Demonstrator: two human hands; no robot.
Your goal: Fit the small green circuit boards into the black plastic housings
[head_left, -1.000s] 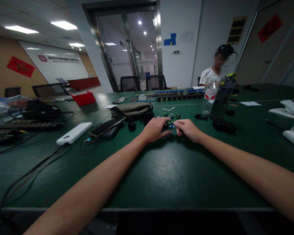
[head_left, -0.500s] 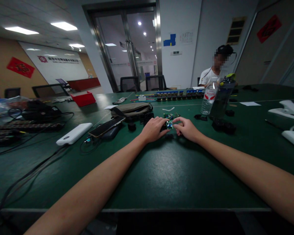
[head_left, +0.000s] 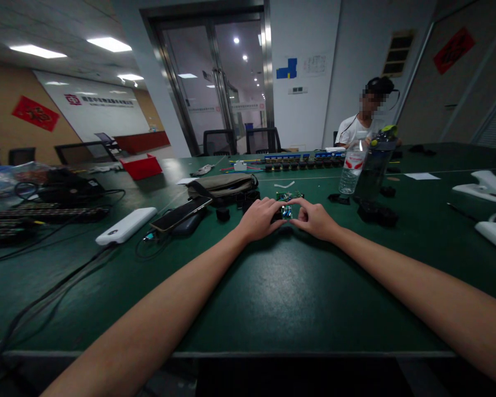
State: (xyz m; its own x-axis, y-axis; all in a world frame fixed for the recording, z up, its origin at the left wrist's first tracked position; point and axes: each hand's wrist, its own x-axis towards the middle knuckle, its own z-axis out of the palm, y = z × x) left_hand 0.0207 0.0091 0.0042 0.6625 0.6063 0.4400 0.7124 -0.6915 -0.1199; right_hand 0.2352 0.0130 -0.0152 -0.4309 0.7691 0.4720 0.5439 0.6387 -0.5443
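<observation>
Between my two hands is a small green circuit board [head_left: 287, 212] with pale and blue parts on it, just above the table. My left hand [head_left: 261, 219] grips its left side, fingers on top and thumb below; a dark piece beside the board there is mostly hidden. My right hand [head_left: 315, 220] closes on the board's right side, index finger at the upper edge and thumb at the lower edge. Right behind my hands lie more green circuit boards [head_left: 290, 196], partly covered by my fingers.
On the green table [head_left: 273, 309], a grey-brown bag [head_left: 225, 186], a phone [head_left: 181, 215] and a white power bank [head_left: 126, 226] lie left. A water bottle [head_left: 350, 172], a dark bottle [head_left: 374, 171] and black parts [head_left: 377, 212] stand right. A person [head_left: 355, 129] sits opposite.
My right index finger and thumb have spread apart and now span the board's upper and lower edges. My left hand keeps its hold almost unmoved.
</observation>
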